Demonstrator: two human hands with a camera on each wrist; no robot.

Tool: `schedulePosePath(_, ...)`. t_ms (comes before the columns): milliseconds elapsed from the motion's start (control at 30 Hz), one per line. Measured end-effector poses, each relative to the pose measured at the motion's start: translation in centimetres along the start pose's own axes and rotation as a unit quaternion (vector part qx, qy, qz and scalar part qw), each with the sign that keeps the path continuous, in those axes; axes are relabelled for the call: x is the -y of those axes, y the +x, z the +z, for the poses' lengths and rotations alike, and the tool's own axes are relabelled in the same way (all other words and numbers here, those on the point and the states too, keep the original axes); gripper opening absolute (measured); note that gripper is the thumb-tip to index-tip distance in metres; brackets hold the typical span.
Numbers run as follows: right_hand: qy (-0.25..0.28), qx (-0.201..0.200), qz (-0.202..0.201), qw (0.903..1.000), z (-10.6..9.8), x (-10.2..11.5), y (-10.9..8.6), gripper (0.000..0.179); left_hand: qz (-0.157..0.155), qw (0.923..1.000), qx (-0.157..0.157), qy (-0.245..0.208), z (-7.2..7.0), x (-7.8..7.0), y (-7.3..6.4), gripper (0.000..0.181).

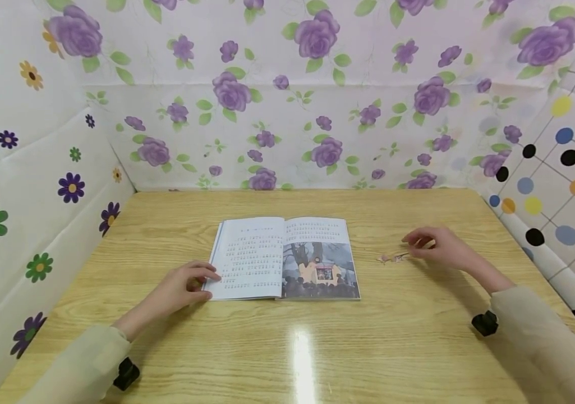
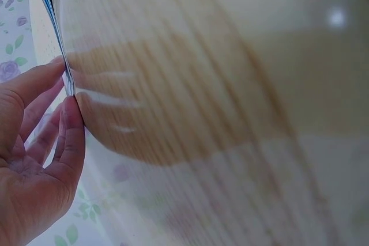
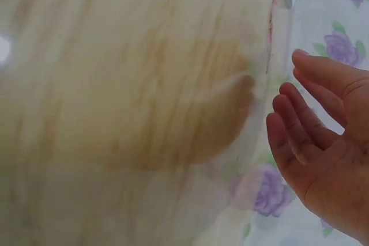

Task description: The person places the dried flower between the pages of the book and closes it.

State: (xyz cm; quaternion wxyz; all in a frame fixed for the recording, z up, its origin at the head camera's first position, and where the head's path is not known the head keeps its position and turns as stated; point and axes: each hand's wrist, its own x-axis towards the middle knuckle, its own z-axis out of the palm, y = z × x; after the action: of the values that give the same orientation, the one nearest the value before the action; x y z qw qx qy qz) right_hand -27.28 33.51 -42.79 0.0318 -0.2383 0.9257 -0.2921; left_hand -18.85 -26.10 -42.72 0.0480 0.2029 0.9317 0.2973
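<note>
An open book [image 1: 252,258] lies on the table, text on its left page and a dark illustration on the right one. My left hand [image 1: 183,286] holds its near left corner, fingers over the page margin and thumb by the edge. In the left wrist view, the left hand [image 2: 40,148] has its fingertips around the corner of the book [image 2: 60,44]. My right hand [image 1: 436,247] is just above the table, fingers loosely bent and apart. Its thumb is close to a thin, pinkish flower-like piece [image 1: 392,258] right of the book. The right hand [image 3: 323,136] has nothing between its fingers.
The glossy wooden table [image 1: 216,348] reflects a bright light near its front. A floral cloth [image 1: 277,112] hangs behind it, with a flowered cloth [image 1: 55,224] on the left and a dotted cloth [image 1: 560,191] on the right. Black wrist cameras sit at both sleeves.
</note>
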Motion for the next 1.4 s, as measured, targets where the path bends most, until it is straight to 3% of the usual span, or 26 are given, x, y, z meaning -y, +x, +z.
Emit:
schedulePosePath(200, 0.016, 0.033, 0.034, 0.9987, 0.4, -0.7, -0.1, 0.026, 0.003, 1.0000, -0.003, -0.001, 0.1, 0.1, -0.1, 0.028)
schedulePosePath(600, 0.072, 0.016, 0.044, 0.9963, 0.8, -1.5, -0.3, 0.026, 0.004, 1.0000, 0.001, 0.004, 0.1, 0.4, 0.1, 0.029)
schedulePosePath(833, 0.104, 0.013, 0.072, 0.9918, 1.0, -1.8, -0.7, 0.029, 0.009, 0.9999, 0.001, 0.010, 0.0, 0.4, 0.2, 0.028)
schedulePosePath(1167, 0.070, -0.027, 0.094, 0.9927, 1.2, -1.9, -0.5, 0.022, 0.009, 0.9999, -0.002, 0.005, -0.1, 0.4, 0.2, 0.028)
schedulePosePath(1400, 0.062, -0.033, 0.094, 0.9931, 1.4, -1.7, -0.4, 0.017, 0.008, 0.9999, -0.002, 0.007, 0.1, 0.5, 0.1, 0.028)
